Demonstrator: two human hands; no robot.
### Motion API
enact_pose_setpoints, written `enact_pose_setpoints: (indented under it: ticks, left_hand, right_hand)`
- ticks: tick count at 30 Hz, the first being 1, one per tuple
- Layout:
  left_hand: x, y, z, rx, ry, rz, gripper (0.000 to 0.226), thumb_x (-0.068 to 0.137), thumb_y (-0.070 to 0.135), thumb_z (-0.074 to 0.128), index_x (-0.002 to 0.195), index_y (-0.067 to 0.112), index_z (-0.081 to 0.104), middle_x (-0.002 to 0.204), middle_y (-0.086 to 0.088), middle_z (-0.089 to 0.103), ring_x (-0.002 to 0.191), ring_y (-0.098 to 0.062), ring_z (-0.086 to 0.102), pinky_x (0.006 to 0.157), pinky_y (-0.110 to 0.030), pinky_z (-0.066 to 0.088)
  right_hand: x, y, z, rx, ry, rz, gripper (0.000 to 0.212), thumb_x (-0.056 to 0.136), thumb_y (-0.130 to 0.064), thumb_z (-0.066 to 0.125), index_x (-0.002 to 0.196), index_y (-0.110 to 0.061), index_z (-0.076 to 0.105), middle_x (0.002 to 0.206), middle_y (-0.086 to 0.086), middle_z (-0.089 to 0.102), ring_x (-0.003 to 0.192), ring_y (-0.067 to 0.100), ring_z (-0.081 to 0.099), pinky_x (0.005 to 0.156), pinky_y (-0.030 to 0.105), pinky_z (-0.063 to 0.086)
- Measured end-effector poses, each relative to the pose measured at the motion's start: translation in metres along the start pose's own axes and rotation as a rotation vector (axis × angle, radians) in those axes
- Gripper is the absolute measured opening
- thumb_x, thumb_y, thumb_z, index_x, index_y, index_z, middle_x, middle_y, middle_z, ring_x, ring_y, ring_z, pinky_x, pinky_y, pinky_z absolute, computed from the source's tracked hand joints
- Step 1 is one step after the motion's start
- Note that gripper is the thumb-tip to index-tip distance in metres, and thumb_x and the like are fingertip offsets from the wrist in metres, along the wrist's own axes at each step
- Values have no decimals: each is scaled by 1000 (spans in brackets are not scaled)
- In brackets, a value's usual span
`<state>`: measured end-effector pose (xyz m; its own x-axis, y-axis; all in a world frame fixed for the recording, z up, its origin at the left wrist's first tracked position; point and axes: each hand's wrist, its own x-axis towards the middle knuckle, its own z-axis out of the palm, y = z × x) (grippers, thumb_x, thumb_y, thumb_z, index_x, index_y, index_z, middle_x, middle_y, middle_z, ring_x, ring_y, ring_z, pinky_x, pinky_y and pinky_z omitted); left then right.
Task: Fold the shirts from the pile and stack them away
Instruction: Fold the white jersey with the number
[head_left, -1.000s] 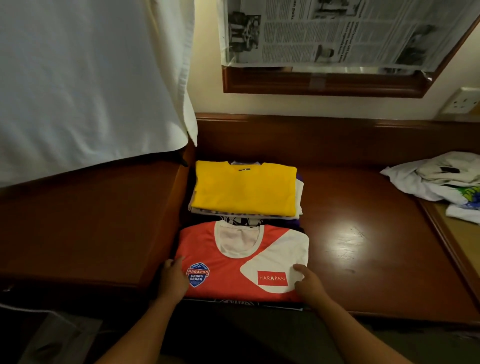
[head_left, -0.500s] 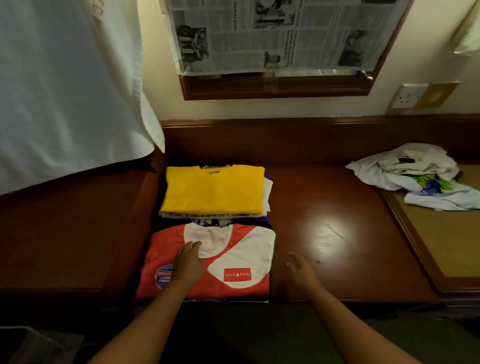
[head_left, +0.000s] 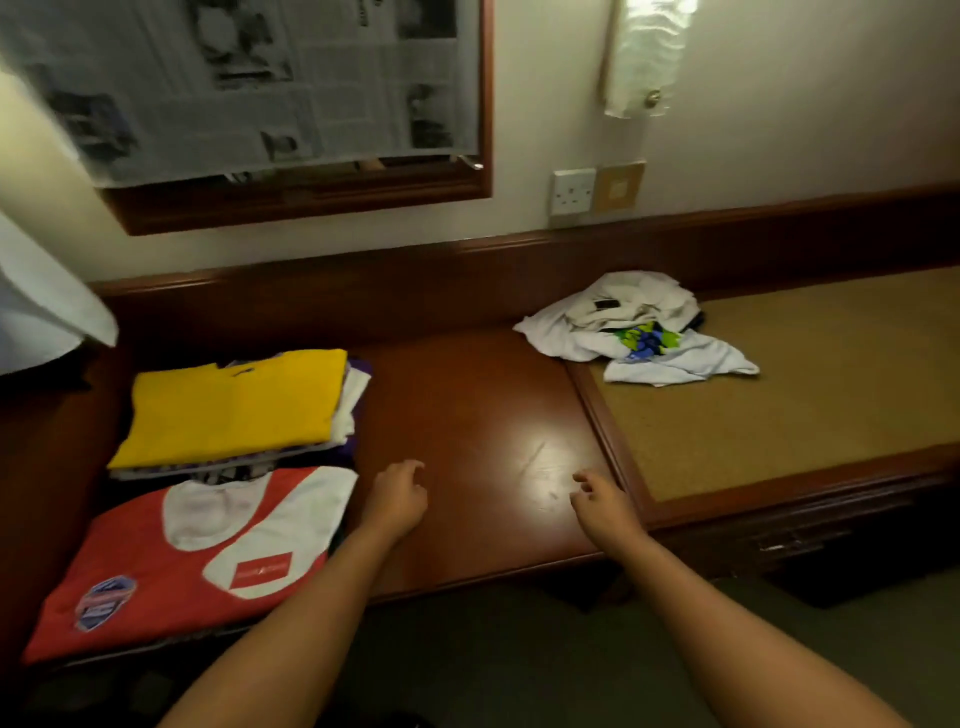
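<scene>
A folded red and white shirt (head_left: 171, 561) lies at the near left of the wooden desk (head_left: 467, 415). Behind it sits a stack of folded shirts topped by a yellow one (head_left: 228, 405). A crumpled pile of white shirts (head_left: 634, 332), one with a green and blue print, lies at the back right. My left hand (head_left: 396, 499) hovers over the bare wood just right of the red shirt, fingers loosely curled and holding nothing. My right hand (head_left: 602, 500) hangs over the desk's middle, also loosely curled and holding nothing.
A tan inset surface (head_left: 805, 384) fills the right part of the desk. A white cloth (head_left: 36, 306) hangs at the far left. Newspaper covers a framed mirror (head_left: 260, 88) on the wall, with a wall socket (head_left: 571, 193) to its right.
Both hands have left the red shirt and moved right over the bare wood. The view has swung to the right, bringing the crumpled pile further in.
</scene>
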<state>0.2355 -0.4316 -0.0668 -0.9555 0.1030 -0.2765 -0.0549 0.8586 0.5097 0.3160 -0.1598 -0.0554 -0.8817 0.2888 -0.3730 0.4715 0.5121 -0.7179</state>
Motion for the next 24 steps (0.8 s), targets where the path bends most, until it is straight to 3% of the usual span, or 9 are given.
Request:
enact_pose_setpoints:
  ticks: [4, 9, 17, 20, 24]
  left_hand:
    - [19, 68, 28, 42, -103, 93, 42, 95, 12, 45, 136, 13, 49, 138, -12, 49, 127, -29, 44, 103, -35, 39]
    - [62, 140, 56, 95, -127, 201, 42, 95, 12, 44, 136, 13, 49, 139, -11, 49, 128, -28, 44, 106, -35, 38]
    - [178, 246, 99, 94, -130, 313, 39, 90, 13, 48, 129, 9, 55, 129, -18, 57, 118, -35, 51, 96, -35, 41]
    - [235, 277, 113, 80, -130, 279, 40, 93, 17, 50, 131, 7, 52, 130, -20, 55, 119, -37, 50, 95, -36, 42]
    - [307, 304, 129, 84, -98, 232, 49, 95, 23, 51, 141, 9, 41, 142, -18, 45, 130, -34, 40, 106, -37, 35]
  right_hand:
    - [20, 33, -52, 26, 29, 47, 39, 97, -15, 47, 136, -11, 49, 132, 10, 55, 102, 22, 59, 86, 34, 47]
    - [59, 57, -102, 29, 80, 98, 39, 97, -13, 49, 134, -5, 51, 131, 13, 58, 117, 26, 55, 91, 29, 42]
    - [181, 67, -176, -56, 111, 61, 36, 97, -16, 49, 132, -5, 53, 131, 15, 58, 119, 29, 54, 96, 34, 42]
    - [242, 63, -199, -118, 103, 34, 37, 97, -17, 49, 132, -5, 52, 133, 18, 55, 121, 32, 52, 96, 35, 42]
    - [322, 46, -220, -181, 99, -34, 39, 99, -18, 48, 136, -5, 48, 136, 20, 50, 123, 33, 49, 96, 33, 40]
